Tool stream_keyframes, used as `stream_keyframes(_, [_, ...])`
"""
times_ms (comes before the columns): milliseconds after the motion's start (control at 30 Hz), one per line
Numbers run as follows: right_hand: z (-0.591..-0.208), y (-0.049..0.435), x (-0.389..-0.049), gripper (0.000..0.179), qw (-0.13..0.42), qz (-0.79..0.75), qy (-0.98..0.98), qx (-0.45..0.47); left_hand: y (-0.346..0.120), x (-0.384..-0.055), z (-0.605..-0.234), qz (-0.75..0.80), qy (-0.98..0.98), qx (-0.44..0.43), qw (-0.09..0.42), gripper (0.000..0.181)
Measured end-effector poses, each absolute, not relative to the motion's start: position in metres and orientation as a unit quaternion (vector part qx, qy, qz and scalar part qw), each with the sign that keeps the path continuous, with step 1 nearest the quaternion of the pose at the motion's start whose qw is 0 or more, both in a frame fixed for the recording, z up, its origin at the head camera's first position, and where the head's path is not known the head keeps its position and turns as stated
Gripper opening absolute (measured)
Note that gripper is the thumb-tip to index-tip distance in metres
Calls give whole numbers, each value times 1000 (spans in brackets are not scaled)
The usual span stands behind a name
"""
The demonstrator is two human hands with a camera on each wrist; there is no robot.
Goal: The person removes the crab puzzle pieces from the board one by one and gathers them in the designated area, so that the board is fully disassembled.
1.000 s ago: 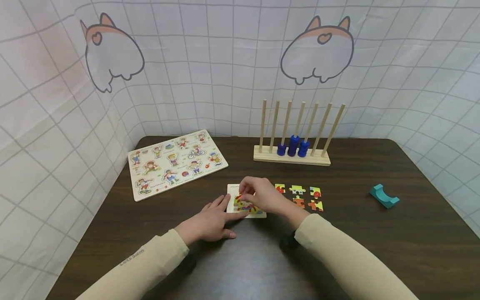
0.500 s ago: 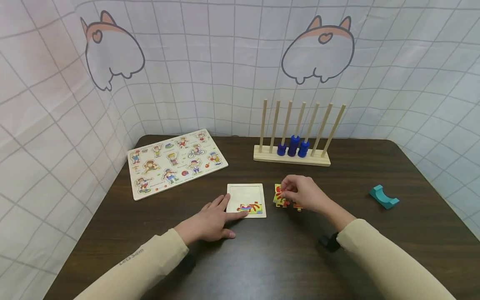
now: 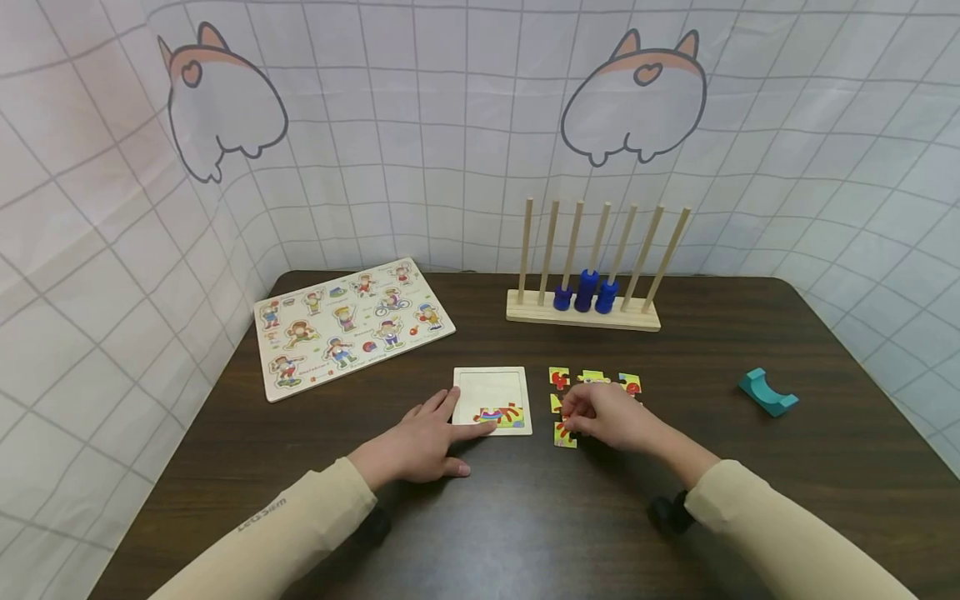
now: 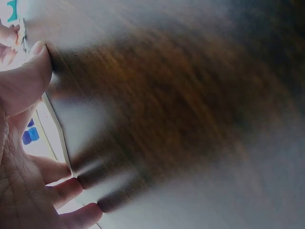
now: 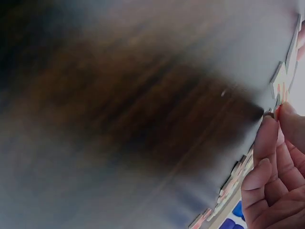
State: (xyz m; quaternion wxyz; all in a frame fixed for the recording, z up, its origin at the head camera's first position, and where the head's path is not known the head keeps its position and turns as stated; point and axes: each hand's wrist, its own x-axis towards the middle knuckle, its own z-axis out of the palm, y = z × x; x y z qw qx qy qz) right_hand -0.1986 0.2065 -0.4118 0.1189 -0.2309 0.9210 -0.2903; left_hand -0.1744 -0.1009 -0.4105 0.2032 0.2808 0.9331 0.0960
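My left hand [image 3: 420,442] lies with fingers spread along the left and near edges of a square puzzle tray [image 3: 491,375]. Its fingertips touch the tray, and the index finger lies beside a rainbow-and-red picture section [image 3: 501,417] in the tray's near part. To the right, my right hand [image 3: 611,412] pinches a red-and-yellow jigsaw piece [image 3: 566,435] between thumb and index finger, low over the table. The right wrist view shows the pinching thumb [image 5: 291,121]. Several other jigsaw pieces [image 3: 559,377] lie around and partly under this hand, some hidden by it.
At the back left lies a large picture puzzle board [image 3: 352,325]. A wooden peg stand [image 3: 583,315] with blue beads [image 3: 587,292] stands at the back. A teal arch block [image 3: 768,393] sits at the right. A grid-patterned curtain [image 3: 450,150] encloses the dark table [image 3: 510,517].
My right hand left the tray with a jigsaw piece, which uncovered the tray's upper area, and moved right, then slightly nearer, to the loose pieces. My left hand stayed at the tray.
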Motion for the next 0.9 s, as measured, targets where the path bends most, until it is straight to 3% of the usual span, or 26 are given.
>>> stream_keyframes(333, [-412, 214, -189, 10, 110, -261, 933, -223, -101, -174, -411, 101, 933, 279, 203, 64])
stream_keyframes(633, [-409, 214, -177, 32, 113, -223, 939, -238, -101, -172, -407, 105, 932, 282, 202, 64])
stream_keyframes(900, [-414, 208, -177, 24, 81, -191, 948, -241, -100, -171, -407, 106, 932, 280, 203, 63])
